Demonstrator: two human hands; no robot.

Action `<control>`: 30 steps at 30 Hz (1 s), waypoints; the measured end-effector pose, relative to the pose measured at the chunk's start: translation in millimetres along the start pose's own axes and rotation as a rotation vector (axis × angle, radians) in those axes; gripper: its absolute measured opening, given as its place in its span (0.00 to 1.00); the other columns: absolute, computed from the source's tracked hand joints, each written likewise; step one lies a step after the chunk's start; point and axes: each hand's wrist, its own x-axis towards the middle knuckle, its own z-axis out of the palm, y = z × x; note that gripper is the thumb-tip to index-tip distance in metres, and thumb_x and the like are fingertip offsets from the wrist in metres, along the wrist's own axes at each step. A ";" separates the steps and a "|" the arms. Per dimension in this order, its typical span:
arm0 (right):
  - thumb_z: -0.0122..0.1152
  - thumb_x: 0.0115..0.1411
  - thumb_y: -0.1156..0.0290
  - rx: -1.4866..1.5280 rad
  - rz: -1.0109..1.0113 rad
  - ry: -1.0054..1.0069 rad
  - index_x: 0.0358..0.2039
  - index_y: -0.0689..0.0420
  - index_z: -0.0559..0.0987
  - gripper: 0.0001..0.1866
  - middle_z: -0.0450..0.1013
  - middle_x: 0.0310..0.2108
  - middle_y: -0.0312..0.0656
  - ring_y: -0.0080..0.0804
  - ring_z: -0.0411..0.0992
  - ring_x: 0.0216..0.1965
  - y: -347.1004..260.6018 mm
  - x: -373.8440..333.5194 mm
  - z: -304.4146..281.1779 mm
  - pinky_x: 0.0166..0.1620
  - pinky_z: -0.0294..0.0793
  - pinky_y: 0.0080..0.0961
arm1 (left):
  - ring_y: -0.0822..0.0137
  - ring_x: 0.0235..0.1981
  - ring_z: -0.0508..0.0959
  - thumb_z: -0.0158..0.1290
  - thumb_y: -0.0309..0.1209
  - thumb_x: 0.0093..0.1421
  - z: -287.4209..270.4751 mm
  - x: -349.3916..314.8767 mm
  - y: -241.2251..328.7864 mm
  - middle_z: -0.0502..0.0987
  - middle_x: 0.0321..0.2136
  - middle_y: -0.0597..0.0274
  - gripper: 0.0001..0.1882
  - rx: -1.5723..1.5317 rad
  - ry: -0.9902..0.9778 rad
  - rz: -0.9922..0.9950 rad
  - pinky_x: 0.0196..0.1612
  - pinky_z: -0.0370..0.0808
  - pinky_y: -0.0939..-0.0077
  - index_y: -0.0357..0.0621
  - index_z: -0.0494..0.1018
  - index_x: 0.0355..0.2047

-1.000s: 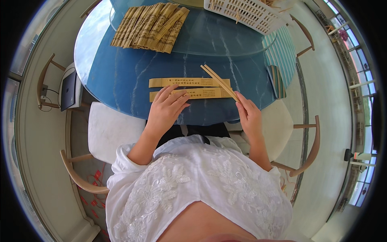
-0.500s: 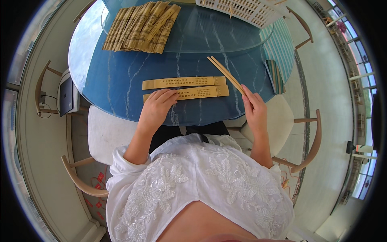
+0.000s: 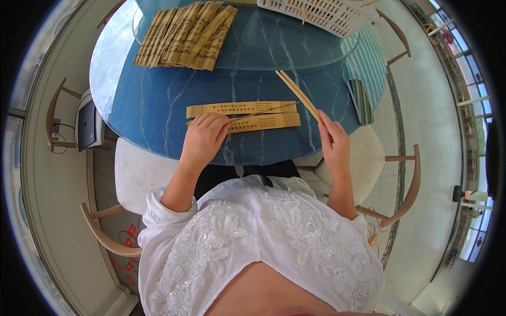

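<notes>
A pair of wooden chopsticks (image 3: 298, 95) slants up and left from my right hand (image 3: 334, 139), whose fingers are closed on the lower ends. My left hand (image 3: 203, 134) pinches the left part of a tan printed paper chopstick sleeve (image 3: 269, 122) that lies near the table's front edge. A thin dark line runs along this sleeve's far edge, which looks slightly raised. Just beyond it lies a second matching sleeve (image 3: 211, 109), flat and parallel. The chopsticks' tips point over the table, past the right ends of both sleeves.
Many stacked paper sleeves (image 3: 184, 37) lie at the far left on a raised glass disc (image 3: 263, 58). A white slatted basket (image 3: 321, 18) holding some sticks stands at the far right. A striped folded cloth or pouch (image 3: 360, 101) lies at the blue table's (image 3: 153, 113) right edge.
The near sleeve's far edge has lifted a little under my left hand's pinch. The chopsticks in my right hand have shifted slightly to the right.
</notes>
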 end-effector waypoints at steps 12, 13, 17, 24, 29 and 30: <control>0.56 0.67 0.72 0.386 0.207 0.029 0.53 0.61 0.77 0.16 0.71 0.28 0.30 0.13 0.61 0.26 -11.1 3.3 15.3 0.29 0.61 0.13 | 0.65 0.37 0.83 0.52 0.29 0.66 -22.4 -8.3 4.2 0.81 0.38 0.53 0.07 -1.282 -0.176 -0.695 0.40 0.80 0.72 0.38 0.74 0.41; 0.56 0.67 0.71 0.427 0.221 -0.002 0.54 0.61 0.77 0.16 0.70 0.28 0.29 0.12 0.61 0.26 -13.7 3.0 16.9 0.29 0.61 0.13 | 0.63 0.38 0.82 0.52 0.29 0.66 -20.6 -9.4 6.8 0.81 0.39 0.52 0.07 -1.392 -0.139 -0.755 0.42 0.80 0.72 0.40 0.73 0.42; 0.59 0.66 0.70 0.511 0.264 -0.149 0.56 0.61 0.75 0.19 0.67 0.26 0.27 0.12 0.59 0.26 -35.1 -2.1 22.5 0.29 0.59 0.11 | 0.58 0.47 0.80 0.50 0.28 0.67 -5.9 -12.6 17.7 0.78 0.46 0.49 0.07 -1.720 -0.044 -0.892 0.49 0.79 0.68 0.46 0.68 0.44; 0.66 0.60 0.69 0.634 0.328 -0.467 0.47 0.58 0.79 0.15 0.60 0.19 0.23 0.10 0.54 0.22 -57.3 -9.7 31.6 0.27 0.54 0.12 | 0.63 0.50 0.78 0.48 0.29 0.68 3.0 -14.1 26.5 0.76 0.50 0.52 0.09 -1.766 0.065 -0.898 0.53 0.77 0.68 0.46 0.66 0.48; 0.67 0.59 0.69 0.677 0.398 -0.589 0.38 0.59 0.79 0.10 0.63 0.19 0.24 0.09 0.56 0.21 -63.8 -11.7 36.0 0.26 0.55 0.12 | 0.65 0.50 0.78 0.47 0.29 0.69 7.9 -16.0 28.7 0.76 0.51 0.54 0.12 -1.723 0.149 -0.896 0.52 0.78 0.70 0.45 0.66 0.51; 0.67 0.59 0.69 0.658 0.410 -0.586 0.37 0.59 0.79 0.09 0.63 0.19 0.24 0.10 0.57 0.21 -64.8 -12.5 37.8 0.26 0.56 0.12 | 0.65 0.50 0.78 0.46 0.29 0.69 8.1 -15.6 29.5 0.76 0.51 0.54 0.12 -1.718 0.162 -0.898 0.52 0.78 0.70 0.44 0.66 0.51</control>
